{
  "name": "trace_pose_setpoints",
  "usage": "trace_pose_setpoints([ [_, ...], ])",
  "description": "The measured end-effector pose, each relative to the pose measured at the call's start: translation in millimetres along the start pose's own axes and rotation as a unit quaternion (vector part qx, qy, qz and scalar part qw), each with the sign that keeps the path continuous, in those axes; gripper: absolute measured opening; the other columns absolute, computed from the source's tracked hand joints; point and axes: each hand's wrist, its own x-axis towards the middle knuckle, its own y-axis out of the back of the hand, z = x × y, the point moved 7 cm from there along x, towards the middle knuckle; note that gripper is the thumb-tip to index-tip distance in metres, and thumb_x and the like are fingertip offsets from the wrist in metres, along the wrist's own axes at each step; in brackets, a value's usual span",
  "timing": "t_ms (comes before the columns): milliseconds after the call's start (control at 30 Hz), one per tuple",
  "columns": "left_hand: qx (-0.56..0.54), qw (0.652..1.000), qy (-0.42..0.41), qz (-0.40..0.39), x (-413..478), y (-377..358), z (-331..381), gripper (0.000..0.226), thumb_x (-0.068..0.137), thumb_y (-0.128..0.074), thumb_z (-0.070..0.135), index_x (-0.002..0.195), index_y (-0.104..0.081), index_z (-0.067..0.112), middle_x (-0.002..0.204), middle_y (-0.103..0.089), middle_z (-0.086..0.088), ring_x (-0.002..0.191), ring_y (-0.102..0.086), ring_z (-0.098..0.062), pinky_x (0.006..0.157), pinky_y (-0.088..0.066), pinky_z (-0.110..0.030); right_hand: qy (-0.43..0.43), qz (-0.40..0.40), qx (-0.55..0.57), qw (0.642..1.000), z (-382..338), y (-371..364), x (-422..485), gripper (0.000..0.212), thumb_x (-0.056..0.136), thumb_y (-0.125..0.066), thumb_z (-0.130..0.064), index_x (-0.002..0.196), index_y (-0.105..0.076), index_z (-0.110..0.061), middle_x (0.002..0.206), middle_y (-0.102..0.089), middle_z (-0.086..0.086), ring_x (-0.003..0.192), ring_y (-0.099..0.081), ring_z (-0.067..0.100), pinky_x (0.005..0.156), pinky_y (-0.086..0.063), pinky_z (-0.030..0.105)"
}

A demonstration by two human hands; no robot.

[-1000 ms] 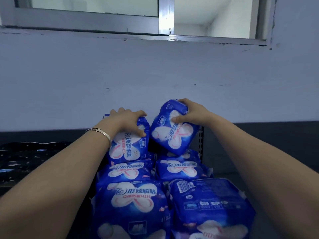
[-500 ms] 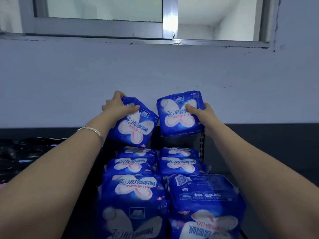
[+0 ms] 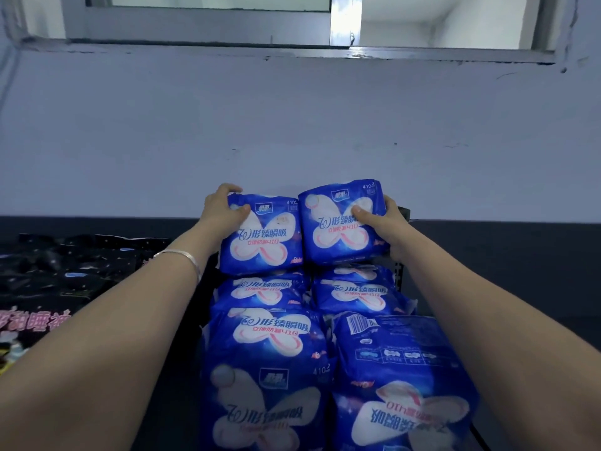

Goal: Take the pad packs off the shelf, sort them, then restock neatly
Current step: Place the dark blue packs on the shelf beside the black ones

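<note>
With the left hand (image 3: 224,209) clamped on the left pack (image 3: 263,239) and the right hand (image 3: 387,226) on the right pack (image 3: 341,226), both just above the stack (image 3: 270,336), lower them level, edges touching, fronts outward.

A pale wall (image 3: 292,125) stands behind, a dark band (image 3: 504,242) along its foot. A grey-framed window (image 3: 345,21) runs along its top

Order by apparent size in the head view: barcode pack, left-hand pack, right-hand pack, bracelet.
1. Barcode pack, though it is nearest the camera.
2. Left-hand pack and right-hand pack look alike.
3. Bracelet.
</note>
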Motion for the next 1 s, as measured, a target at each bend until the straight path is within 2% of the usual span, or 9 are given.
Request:
trace_pose_setpoints([
  [67, 0.207, 0.973, -0.094, 0.04, 1, 1, 22, 0.049, 0.089, -0.057, 0.024, 0.134, -0.039, 0.033, 0.146, -0.033, -0.008, 0.132, -0.034, -0.033, 0.107, -0.031, -0.053, -0.001, -0.001, 0.005, 1.0, 1, -1, 1, 0.081, 0.084, -0.071, -0.027, 0.146, -0.02, -0.032, 0.131, -0.051, 0.005, 0.091, -0.06, 0.019, 0.062, -0.053, 0.034],
  [133, 0.343, 0.924, -0.167, 0.004, -7, -15, 43, 0.062, 0.084, -0.06, 0.037, 0.14, -0.032, 0.039, 0.152, -0.024, 0.0, 0.14, -0.017, -0.028, 0.111, -0.012, -0.06, -0.002, -0.004, 0.0, 1.0, 0, -1, 1, 0.084, 0.084, -0.072, -0.026, 0.148, -0.017, -0.034, 0.134, -0.05, 0.006, 0.094, -0.06, 0.02, 0.06, -0.053, 0.034],
  [200, 0.446, 0.87, -0.198, -0.068, -15, -39, 50, 0.071, 0.079, -0.061, 0.052, 0.14, -0.029, 0.04, 0.149, -0.03, 0.002, 0.138, -0.02, -0.027, 0.106, -0.012, -0.064, 0.001, -0.006, -0.012, 1.0, -2, -1, 1, 0.088, 0.083, -0.072, -0.024, 0.149, -0.014, -0.035, 0.137, -0.047, 0.006, 0.095, -0.059, 0.021, 0.059, -0.052, 0.033],
  [267, 0.492, 0.845, -0.189, -0.095, -18, -50, 50, 0.074, 0.077, -0.062, 0.055, 0.14, -0.029, 0.035, 0.141, -0.038, 0.0, 0.131, -0.03, -0.028, 0.101, -0.023, -0.06, -0.003, -0.005, -0.018, 1.0, -3, 0, 1, 0.093, 0.082, -0.074, -0.02, 0.149, -0.011, -0.034, 0.139, -0.045, 0.007, 0.093, -0.058, 0.021, 0.06, -0.052, 0.034],
  [367, 0.493, 0.845, -0.19, -0.081, -20, -56, 54, 0.065, 0.081, -0.063, 0.048, 0.137, -0.036, 0.03, 0.137, -0.042, 0.0, 0.128, -0.033, -0.028, 0.098, -0.029, -0.055, -0.016, -0.009, -0.029, 0.999, -1, 3, -1, 0.097, 0.079, -0.075, -0.015, 0.15, -0.011, -0.031, 0.139, -0.045, 0.008, 0.096, -0.06, 0.024, 0.064, -0.054, 0.037],
  [533, 0.479, 0.851, -0.207, -0.063, -26, -54, 51, 0.048, 0.09, -0.055, 0.039, 0.136, -0.042, 0.035, 0.138, -0.046, 0.009, 0.129, -0.031, -0.024, 0.099, -0.027, -0.052, -0.036, -0.038, -0.044, 0.998, 7, 2, -9, 0.071, 0.08, -0.073, -0.01, 0.135, -0.03, -0.025, 0.118, -0.055, 0.003, 0.082, -0.061, 0.018, 0.052, -0.049, 0.031],
  [700, 0.445, 0.864, -0.237, -0.017, -27, -39, 50, 0.042, 0.093, -0.053, 0.034, 0.134, -0.046, 0.03, 0.137, -0.049, 0.005, 0.129, -0.033, -0.023, 0.098, -0.027, -0.05, -0.013, -0.036, 0.006, 0.999, 3, -4, -7, 0.075, 0.078, -0.075, -0.008, 0.137, -0.03, -0.026, 0.127, -0.053, 0.006, 0.091, -0.064, 0.024, 0.057, -0.053, 0.036],
  [867, 0.418, 0.872, -0.252, -0.03, -25, -30, 32, 0.045, 0.093, -0.053, 0.032, 0.137, -0.043, 0.031, 0.142, -0.044, 0.01, 0.134, -0.027, -0.019, 0.101, -0.022, -0.048, -0.028, -0.063, 0.003, 0.998, 10, -21, -3, 0.076, 0.08, -0.073, -0.005, 0.138, -0.029, -0.027, 0.127, -0.054, 0.007, 0.09, -0.064, 0.025, 0.064, -0.056, 0.041],
  [1000, 0.424, 0.875, -0.215, -0.088, -22, -32, 15, 0.064, 0.086, -0.06, 0.038, 0.142, -0.028, 0.039, 0.15, -0.026, 0.016, 0.14, -0.014, -0.02, 0.106, -0.013, -0.055, -0.071, -0.082, -0.098, 0.989, 15, -17, -9, 0.073, 0.08, -0.074, -0.009, 0.137, -0.033, -0.028, 0.121, -0.054, 0.002, 0.082, -0.058, 0.019, 0.057, -0.047, 0.034],
])
